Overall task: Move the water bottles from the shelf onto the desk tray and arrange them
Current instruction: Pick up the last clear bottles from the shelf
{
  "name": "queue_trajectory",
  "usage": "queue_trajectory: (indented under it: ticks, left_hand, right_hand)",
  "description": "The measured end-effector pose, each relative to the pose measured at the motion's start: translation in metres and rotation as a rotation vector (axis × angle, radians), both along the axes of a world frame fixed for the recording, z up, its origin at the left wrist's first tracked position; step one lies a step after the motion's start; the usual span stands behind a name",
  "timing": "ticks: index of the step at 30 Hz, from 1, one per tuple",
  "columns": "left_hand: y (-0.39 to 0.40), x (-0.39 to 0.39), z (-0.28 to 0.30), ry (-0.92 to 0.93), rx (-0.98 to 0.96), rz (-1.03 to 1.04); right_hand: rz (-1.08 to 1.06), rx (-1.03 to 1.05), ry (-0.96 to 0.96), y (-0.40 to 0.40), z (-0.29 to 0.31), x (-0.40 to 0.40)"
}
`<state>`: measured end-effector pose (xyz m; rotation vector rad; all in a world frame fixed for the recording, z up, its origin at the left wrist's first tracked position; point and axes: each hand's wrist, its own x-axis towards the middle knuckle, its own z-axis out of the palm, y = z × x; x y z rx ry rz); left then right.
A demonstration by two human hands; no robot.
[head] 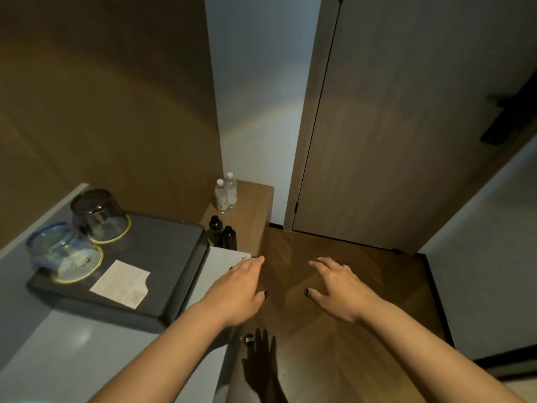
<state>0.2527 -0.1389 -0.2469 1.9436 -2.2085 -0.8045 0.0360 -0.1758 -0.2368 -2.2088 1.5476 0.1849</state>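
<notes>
Head view shows both hands out in front over the floor, palms down, fingers straight and spread; each grip is wide and holds nothing. Left hand (238, 283) hovers by the corner of the pale worktop (58, 353), right hand (337, 286) is well apart from it over the wood floor.

Two clear bottles (226, 193) stand upright, touching or nearly so, at the back of the low wooden shelf (250, 216) beside the door (406, 126). Two dark bottles (222, 232) stand nearer, at the shelf's front edge just beyond the worktop. None has been moved yet.

On the worktop lies the dark tray (174, 257). It carries two upturned glasses (81, 234) at its left and a paper card (120, 283) near its front; its right half is bare.

My judgement: the clear bottles look like thin plastic, full, so light to moderate in weight, a little yielding under a squeeze and smooth. Take each round the middle of the body, below the shoulder, not by the cap. The dark ones may be glass, though I cannot tell; treat them as heavier and breakable. Keep clear of the glasses when setting down.
</notes>
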Motion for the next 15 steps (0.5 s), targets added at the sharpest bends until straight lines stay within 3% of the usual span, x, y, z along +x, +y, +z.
queue_trajectory:
  ticks: [15]
  left_hand:
    - [-0.216,-0.036,-0.007,0.019,0.133,0.270]
  right_hand:
    - [0.143,0.146,-0.124,-0.235,-0.020,-0.024]
